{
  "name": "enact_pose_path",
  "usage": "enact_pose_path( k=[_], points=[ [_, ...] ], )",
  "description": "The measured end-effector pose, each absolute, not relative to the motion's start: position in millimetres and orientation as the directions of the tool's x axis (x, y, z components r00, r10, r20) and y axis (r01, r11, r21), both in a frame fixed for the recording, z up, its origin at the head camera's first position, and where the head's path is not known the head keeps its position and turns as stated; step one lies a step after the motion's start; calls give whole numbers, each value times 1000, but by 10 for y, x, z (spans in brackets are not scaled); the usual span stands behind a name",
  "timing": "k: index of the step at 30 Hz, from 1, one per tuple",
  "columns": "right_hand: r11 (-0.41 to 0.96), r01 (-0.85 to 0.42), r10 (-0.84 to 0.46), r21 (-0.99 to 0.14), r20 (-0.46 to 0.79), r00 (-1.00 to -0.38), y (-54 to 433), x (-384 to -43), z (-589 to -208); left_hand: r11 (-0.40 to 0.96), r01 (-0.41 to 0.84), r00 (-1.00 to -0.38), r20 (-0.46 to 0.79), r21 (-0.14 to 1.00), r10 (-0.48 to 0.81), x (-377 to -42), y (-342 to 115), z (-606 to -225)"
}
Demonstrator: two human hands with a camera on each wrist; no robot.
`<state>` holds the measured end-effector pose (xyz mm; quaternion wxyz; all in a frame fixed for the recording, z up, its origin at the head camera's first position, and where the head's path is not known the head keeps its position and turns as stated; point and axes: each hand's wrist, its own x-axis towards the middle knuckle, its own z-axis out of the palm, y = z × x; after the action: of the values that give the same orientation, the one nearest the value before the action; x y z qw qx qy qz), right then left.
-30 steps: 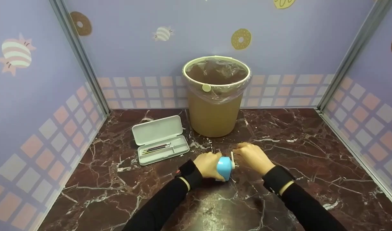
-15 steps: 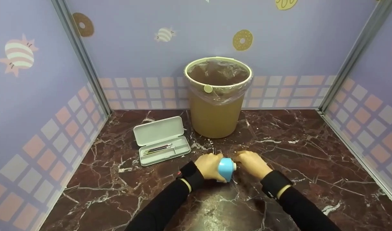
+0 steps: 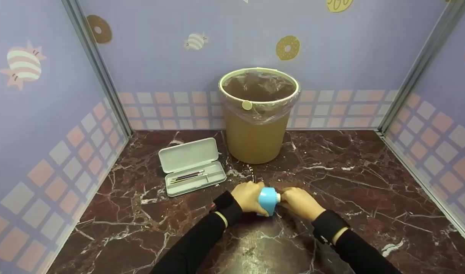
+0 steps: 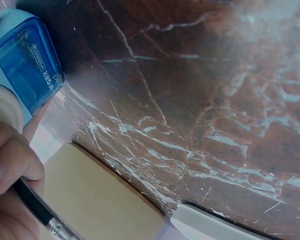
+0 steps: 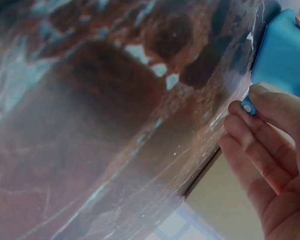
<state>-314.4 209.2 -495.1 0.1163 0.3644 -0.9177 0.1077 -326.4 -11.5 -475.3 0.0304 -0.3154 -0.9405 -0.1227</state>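
A blue crank pencil sharpener [image 3: 267,201] stands on the dark marbled tabletop. My left hand [image 3: 248,196] grips its body from the left, a thumb low on the near side. In the left wrist view, a dark pencil [image 4: 32,202] with a silvery ferrule sticks out between the curled fingers, beside the sharpener's clear blue shavings drawer [image 4: 32,62]. My right hand [image 3: 301,201] is at the crank side, pinching the small blue crank knob [image 5: 248,107] between thumb and index finger. Its other fingers are loosely bent. The crank arm is mostly hidden by that hand in the head view.
Behind the hands rises a tan waste bin [image 3: 255,140] with a clear liner. To the left lies an open pale pencil case [image 3: 188,156] with several pencils [image 3: 187,176] inside. Patterned panels [image 3: 160,57] wall in the back and both sides.
My right hand has come down and nearer along the crank's turn; the crank arm, upright earlier, is now out of sight. The left hand and the sharpener have stayed in place.
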Motion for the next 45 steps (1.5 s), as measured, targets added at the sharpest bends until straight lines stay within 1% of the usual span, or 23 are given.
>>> enact_pose_path(
  k=[9, 16, 20, 28, 35, 39, 45],
  points=[
    [664, -733, -685, -148, 272, -675, 2124, -3064, -4960, 778, 591, -807, 140, 214, 574, -3286, -125, -4781],
    [622, -770, -724, -143, 270, -635, 2154, -2961, -4944, 781, 589, -808, 138, 206, 573, -3285, -126, -4810],
    [601, -783, -736, -161, 273, -620, 2167, -2894, -4908, 781, 592, -806, 147, 201, 573, -3288, -122, -4827],
    [576, -800, -747, -169, 289, -599, 2207, -2765, -4764, 785, 591, -807, 140, 188, 574, -3287, -108, -4800],
    [576, -798, -743, -178, 294, -601, 2225, -2711, -4640, 785, 591, -807, 131, 187, 576, -3286, -102, -4776],
    [565, -810, -752, -160, 304, -585, 2220, -2694, -4602, 786, 590, -807, 110, 185, 580, -3276, -100, -4770],
    [567, -820, -757, -76, 344, -555, 2206, -2702, -4538, 791, 586, -810, 104, 174, 577, -3281, -97, -4744]
  ],
)
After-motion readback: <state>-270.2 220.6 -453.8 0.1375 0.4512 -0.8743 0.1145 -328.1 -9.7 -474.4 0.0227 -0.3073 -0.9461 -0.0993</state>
